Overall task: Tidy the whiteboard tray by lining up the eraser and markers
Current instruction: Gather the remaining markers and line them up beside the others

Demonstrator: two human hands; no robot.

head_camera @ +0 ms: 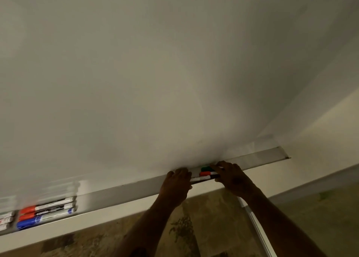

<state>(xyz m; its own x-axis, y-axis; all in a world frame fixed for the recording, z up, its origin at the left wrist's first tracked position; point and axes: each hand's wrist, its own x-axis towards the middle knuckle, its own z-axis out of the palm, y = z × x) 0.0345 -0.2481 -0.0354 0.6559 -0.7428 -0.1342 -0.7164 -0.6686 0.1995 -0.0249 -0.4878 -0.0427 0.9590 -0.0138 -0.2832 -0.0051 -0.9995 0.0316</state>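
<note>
A long metal tray [126, 190] runs under the whiteboard [155, 72]. Both hands rest on a small group of markers in the tray's right part: a green-capped marker [206, 168], an orange-capped marker [205, 173] and a white-bodied marker [201, 178], lying side by side. My left hand [175, 185] presses against their left ends. At their right ends my right hand [233, 176] has its fingers over them. Far left in the tray lie three more markers in a neat row: two orange-capped [46, 206] and one blue [41, 220]. No eraser is in view.
More marker ends [5, 220] show at the left image edge. The tray's right end [285, 153] stops near a wall corner. A patterned floor [204, 227] and a thin metal rail [256, 229] lie below.
</note>
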